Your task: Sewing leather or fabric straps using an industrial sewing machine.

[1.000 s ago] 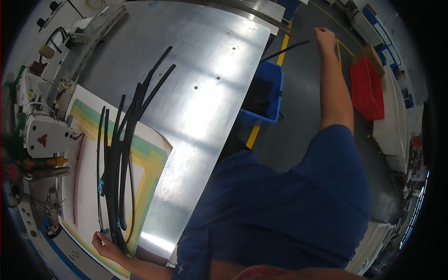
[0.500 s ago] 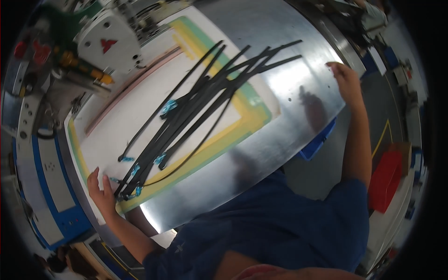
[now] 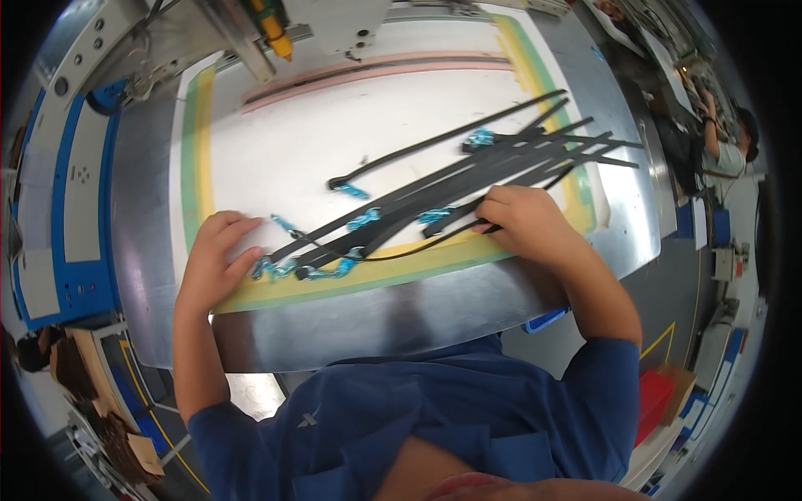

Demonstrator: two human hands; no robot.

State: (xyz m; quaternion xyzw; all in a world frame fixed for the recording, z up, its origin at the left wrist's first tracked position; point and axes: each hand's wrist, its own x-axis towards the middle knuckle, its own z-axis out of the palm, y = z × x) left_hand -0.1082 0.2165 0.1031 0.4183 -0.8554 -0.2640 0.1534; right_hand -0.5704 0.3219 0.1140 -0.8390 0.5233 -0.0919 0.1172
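Note:
A loose bundle of long black straps (image 3: 409,196) lies slantwise across the white work surface (image 3: 276,167). Several straps have crinkled light-blue film (image 3: 363,219) at one end. My right hand (image 3: 530,224) is over the near side of the bundle, its thumb and fingers closed on a thin black strap (image 3: 393,257) that curves along the front. At the left, my left hand (image 3: 213,263) hovers or rests beside the film-wrapped ends, thumb and fingers apart with nothing between them. Slightly apart from the bundle, one black strap (image 3: 451,138) lies farther back.
Yellow and green tape (image 3: 198,159) borders the white surface on a metal table (image 3: 334,330). Behind stands a machine with a yellow-tipped part (image 3: 274,33) over a pink-edged slot (image 3: 376,68). A blue-and-white cabinet (image 3: 79,209) is at left; another person (image 3: 725,150) is far right.
My right hand has come in from the table's right side onto the straps and closed on a thin one. My left hand stays open by the wrapped ends. The whole view has turned.

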